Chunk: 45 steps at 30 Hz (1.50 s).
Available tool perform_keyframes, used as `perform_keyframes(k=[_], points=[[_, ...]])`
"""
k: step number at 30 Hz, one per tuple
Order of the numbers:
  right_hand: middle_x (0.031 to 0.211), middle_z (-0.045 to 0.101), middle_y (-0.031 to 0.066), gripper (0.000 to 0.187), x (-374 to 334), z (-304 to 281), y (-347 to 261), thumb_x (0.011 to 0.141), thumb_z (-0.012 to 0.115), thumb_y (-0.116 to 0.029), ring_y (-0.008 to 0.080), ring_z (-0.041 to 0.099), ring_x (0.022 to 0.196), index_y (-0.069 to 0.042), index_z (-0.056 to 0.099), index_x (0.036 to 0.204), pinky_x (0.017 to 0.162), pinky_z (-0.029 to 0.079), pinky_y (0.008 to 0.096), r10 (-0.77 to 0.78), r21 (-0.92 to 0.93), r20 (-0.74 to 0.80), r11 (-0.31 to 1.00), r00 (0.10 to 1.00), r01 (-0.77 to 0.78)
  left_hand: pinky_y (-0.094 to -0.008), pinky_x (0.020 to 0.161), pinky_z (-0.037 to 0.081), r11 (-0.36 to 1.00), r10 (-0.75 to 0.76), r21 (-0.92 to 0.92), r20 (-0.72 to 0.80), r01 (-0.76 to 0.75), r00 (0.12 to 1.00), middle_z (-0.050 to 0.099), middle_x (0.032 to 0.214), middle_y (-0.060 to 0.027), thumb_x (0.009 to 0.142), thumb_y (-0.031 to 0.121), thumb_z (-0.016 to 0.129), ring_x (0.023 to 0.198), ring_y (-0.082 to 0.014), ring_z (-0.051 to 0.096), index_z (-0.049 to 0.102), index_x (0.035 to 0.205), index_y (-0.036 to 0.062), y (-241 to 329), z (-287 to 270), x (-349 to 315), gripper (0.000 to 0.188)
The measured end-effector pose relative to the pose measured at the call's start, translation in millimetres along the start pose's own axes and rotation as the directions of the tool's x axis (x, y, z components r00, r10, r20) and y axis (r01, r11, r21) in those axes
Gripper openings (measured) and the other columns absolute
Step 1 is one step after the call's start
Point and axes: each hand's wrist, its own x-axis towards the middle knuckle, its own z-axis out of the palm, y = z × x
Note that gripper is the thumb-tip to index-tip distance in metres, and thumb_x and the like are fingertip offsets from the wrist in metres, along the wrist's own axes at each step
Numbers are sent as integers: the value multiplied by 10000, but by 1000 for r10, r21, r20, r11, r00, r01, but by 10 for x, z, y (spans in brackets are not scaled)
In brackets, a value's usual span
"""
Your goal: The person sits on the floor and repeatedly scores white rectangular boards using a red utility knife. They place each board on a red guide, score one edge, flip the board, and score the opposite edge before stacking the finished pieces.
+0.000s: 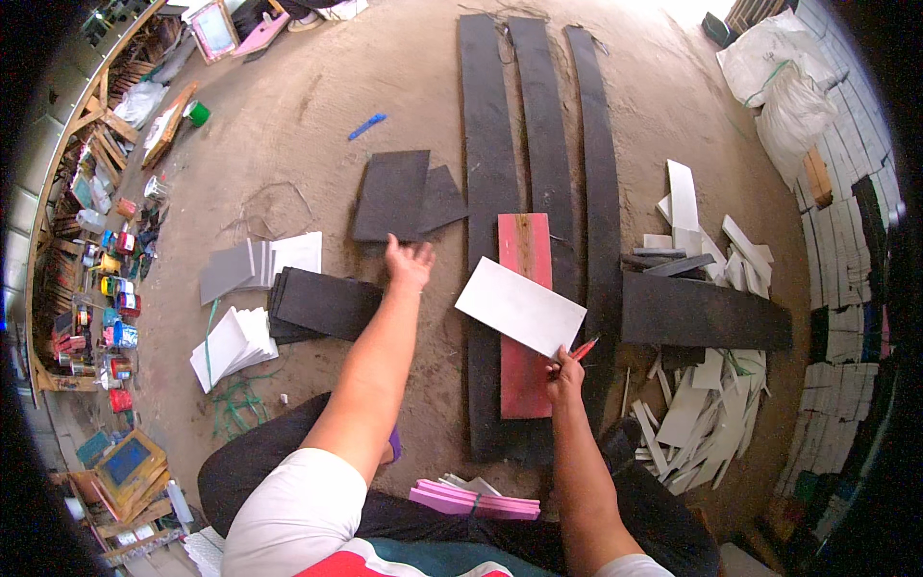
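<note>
In the head view, the left hand [411, 264] reaches forward with its fingers spread and nothing in its grasp. Its fingertips come to the lower edge of a dark rectangular sheet [392, 197]; whether they touch it or hover just above, I cannot tell. That sheet covers part of a second dark piece [443, 202], so the second one's full outline is hidden.

The right hand [565, 373] is curled closed around a slim red tool [585, 348] — pen or cutter, too small to tell — with its dark tip pointing up and to the right. The same hand is at the lower right corner of a white rectangular sheet [520, 308]; how the fingers meet that corner is hard to make out. The white sheet lies slantwise over a red board [525, 385], hiding the board's middle, and the board in turn covers part of the long dark strips [490, 144] on the floor [317, 96].

The left forearm passes in front of the right end of a dark stack [322, 300]. Near the lower edge, pink sheets [476, 502] lie by the person's dark-clothed legs — the lower body is cut off. At the left, shelf contents blur into the dark fisheye rim.
</note>
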Motion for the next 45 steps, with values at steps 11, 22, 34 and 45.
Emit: perform_keyframes(k=[11,22,34,45], points=[[702,523,-9,217,-22,-55,-388,997,670,-282,114,464,497,-83,588,964,451,423,283,-178,-231,84,954,980,193,-391,852,552,506,-252,859,230,-75,940,697,1177,-141,957,437,710,1048,-243,677,611,1245,-68,-815,-474,-921,589],[727,573,27,328,479,-223,-1631,898,806,-304,161,466,488,-69,594,985,416,403,303,-89,125,-592,972,801,201,-440,1026,514,919,-209,379,228,112,951,632,1349,-157,1002,373,647,1194,-293,642,523,1382,-31,-1038,-1066,-1284,568],[820,620,43,284,-80,-130,90,881,819,-202,161,456,471,-65,589,976,413,423,309,-106,242,-151,960,983,141,-500,1098,442,951,-175,299,317,77,932,582,1434,-139,970,476,635,1289,-342,573,470,1468,50,-935,-1362,-1494,676],[781,641,137,462,-988,-357,1406,1000,622,-454,307,621,726,5,629,1052,722,501,447,-652,-487,-72,683,755,544,-421,982,514,925,-114,378,162,45,980,685,1243,-138,936,377,736,1118,-274,666,611,1283,-29,-877,-1879,-1353,548]])
